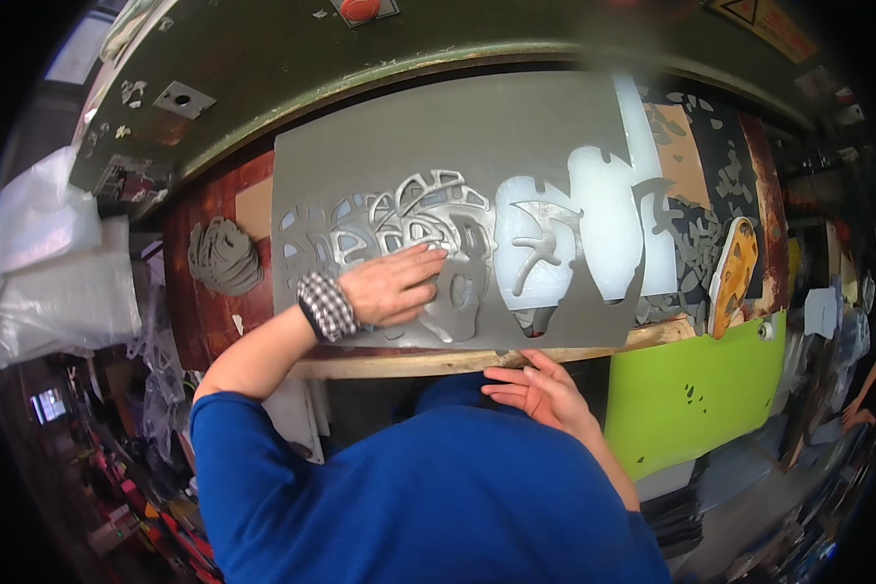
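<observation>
A silvery metal cutting die (pixel 430 183) with curved openings lies on a large grey foam-like sheet (pixel 389 127). My left hand (pixel 394 285), with a checked cuff at its wrist, lies over the near part of the die, fingers stretched out. Contact under the fingertips is hidden. My right hand (pixel 543 391) is at the wooden front edge (pixel 399 365), palm partly up, fingers apart and holding nothing. Right of the die, sole-shaped holes in the sheet bare a pale blue-white surface (pixel 605 209). A curved grey strip (pixel 543 243) lies across one hole.
A stack of grey cut pieces (pixel 224 258) sits at the left. A green machine beam (pixel 263 92) spans the far side. At the right are grey scraps (pixel 696 248), a yellow-orange sole-shaped object (pixel 735 277) and a lime-green sheet (pixel 696 389).
</observation>
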Demonstrator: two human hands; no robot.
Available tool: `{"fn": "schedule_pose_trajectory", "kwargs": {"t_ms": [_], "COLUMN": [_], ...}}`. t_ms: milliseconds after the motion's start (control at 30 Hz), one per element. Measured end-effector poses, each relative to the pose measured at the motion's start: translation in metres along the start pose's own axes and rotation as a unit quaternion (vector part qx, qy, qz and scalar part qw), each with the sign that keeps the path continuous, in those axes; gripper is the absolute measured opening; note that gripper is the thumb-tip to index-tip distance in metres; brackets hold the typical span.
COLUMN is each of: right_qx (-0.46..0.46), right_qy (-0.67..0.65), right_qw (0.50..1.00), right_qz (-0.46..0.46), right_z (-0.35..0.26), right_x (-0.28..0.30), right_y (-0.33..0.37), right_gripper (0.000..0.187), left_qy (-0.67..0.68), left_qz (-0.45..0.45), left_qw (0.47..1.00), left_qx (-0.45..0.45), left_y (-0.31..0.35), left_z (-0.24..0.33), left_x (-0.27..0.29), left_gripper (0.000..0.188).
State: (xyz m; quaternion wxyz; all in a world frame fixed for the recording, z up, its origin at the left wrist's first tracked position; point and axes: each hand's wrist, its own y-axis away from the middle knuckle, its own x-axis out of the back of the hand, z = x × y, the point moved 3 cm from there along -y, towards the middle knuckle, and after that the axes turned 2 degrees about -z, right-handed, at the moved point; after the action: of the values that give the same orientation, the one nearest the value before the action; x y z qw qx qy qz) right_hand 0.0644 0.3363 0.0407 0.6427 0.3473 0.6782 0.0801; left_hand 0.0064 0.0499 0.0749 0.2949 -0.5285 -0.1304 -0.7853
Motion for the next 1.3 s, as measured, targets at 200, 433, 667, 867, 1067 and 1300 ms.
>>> {"fn": "schedule_pose_trajectory", "kwargs": {"t_ms": [200, 433, 667, 867, 1067, 1300], "right_qx": [0.113, 0.176, 0.216, 0.189, 0.216, 0.247], "right_qy": [-0.016, -0.067, -0.108, -0.091, -0.098, -0.119], "right_qw": [0.993, 0.982, 0.965, 0.967, 0.961, 0.955], "right_qz": [-0.017, 0.026, 0.107, 0.148, 0.140, 0.109], "right_z": [0.031, 0.044, 0.050, 0.055, 0.056, 0.052], "right_x": [-0.016, -0.030, -0.035, -0.035, -0.045, -0.051], "right_y": [-0.029, -0.063, -0.075, -0.069, -0.071, -0.078], "right_gripper": [0.023, 0.036, 0.040, 0.033, 0.034, 0.035], "left_qy": [-0.032, -0.069, 0.173, 0.178, -0.008, 0.109], "left_qz": [-0.012, 0.073, 0.413, 0.629, 0.262, 0.052], "left_qw": [0.999, 0.992, 0.864, 0.748, 0.955, 0.984], "left_qx": [0.021, -0.071, 0.231, 0.115, -0.139, -0.132], "left_y": [0.024, 0.019, -0.006, 0.003, -0.036, -0.004], "left_z": [0.003, 0.008, -0.034, -0.091, -0.023, -0.011], "left_x": [-0.010, -0.031, 0.036, 0.145, 0.068, -0.038], "left_gripper": [0.044, 0.038, 0.014, 0.026, 0.044, 0.038]}}
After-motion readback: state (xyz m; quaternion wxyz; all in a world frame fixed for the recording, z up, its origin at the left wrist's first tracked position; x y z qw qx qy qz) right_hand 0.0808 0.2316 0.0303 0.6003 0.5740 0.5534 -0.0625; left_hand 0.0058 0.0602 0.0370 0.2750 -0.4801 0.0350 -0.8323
